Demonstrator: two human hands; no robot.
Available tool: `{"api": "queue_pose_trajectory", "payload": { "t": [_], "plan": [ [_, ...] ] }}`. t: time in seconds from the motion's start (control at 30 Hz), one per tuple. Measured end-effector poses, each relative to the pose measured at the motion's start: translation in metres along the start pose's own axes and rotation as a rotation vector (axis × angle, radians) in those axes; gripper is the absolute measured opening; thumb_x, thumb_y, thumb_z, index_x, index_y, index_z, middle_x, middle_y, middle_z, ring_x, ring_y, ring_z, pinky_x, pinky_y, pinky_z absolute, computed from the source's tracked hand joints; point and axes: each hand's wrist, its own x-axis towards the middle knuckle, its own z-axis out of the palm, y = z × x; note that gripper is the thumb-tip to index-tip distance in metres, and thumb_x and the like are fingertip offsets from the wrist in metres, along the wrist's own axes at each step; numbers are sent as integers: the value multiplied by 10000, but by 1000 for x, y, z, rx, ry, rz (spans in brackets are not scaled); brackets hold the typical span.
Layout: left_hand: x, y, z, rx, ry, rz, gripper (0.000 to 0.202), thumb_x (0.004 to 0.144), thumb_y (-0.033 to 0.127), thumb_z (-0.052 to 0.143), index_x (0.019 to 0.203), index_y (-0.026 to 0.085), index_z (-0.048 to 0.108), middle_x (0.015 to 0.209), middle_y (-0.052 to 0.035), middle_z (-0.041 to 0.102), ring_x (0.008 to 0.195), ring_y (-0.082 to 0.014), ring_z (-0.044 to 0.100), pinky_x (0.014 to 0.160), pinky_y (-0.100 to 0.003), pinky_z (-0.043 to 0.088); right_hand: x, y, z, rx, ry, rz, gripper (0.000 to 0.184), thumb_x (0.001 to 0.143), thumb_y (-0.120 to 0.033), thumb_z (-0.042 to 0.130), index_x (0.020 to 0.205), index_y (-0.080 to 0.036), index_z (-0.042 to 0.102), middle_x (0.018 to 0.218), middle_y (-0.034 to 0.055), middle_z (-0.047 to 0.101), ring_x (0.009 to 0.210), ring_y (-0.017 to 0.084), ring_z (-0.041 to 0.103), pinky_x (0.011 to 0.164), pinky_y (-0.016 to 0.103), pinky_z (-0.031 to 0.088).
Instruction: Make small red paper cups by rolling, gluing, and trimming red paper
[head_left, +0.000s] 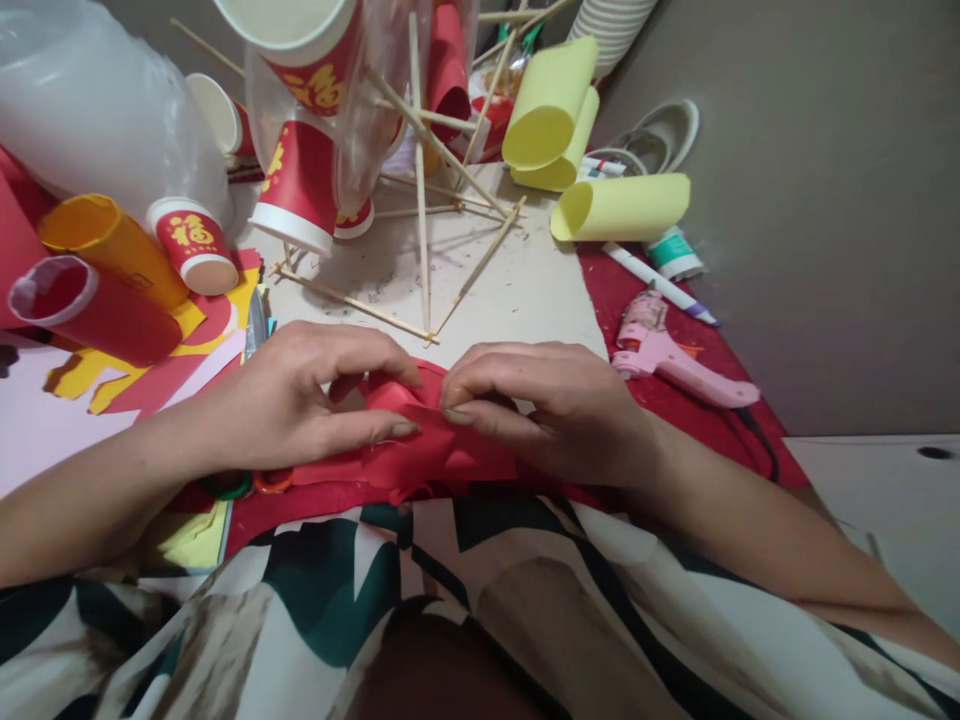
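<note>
A folded piece of red paper (420,455) lies at the near edge of the table, right in front of me. My left hand (300,395) grips its left part, fingers curled and thumb pressed against the fold. My right hand (540,400) pinches the right part, fingertips meeting those of the left hand at the middle crease. Both hands are closed on the paper. Part of the paper is hidden under my palms.
A pink glue gun (667,350) lies to the right. Wooden sticks (420,200) form a frame behind the hands. Red paper cups (296,190), yellow paper rolls (615,205), red and orange tubes (97,310) and a white plastic bag (90,100) crowd the table.
</note>
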Motion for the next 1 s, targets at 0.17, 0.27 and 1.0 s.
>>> {"api": "queue_pose_trajectory", "payload": {
  "t": [0.17,0.27,1.0],
  "plan": [
    [-1,1,-7,-32,-31,-94,191,880,289,739,1046,209,687,901,-20,748,760,-129,684,661,-199,495,0,0,-3,19,29,45,152,968,-183,621,827,-219,666,793,-8,739,718,113,701,673,216,557],
    [-1,2,-2,-50,-29,-91,176,884,266,731,1042,204,686,886,-15,746,736,-115,669,660,-193,487,0,2,-1,58,37,46,74,951,-215,663,890,-223,704,831,1,762,736,115,720,682,215,575],
    [4,8,6,-72,-6,-128,13,876,147,706,870,157,711,731,35,694,638,-60,592,599,-157,448,-1,0,4,-121,16,-61,138,988,-212,616,861,-209,669,771,-9,738,687,96,671,625,203,494]
  ]
}}
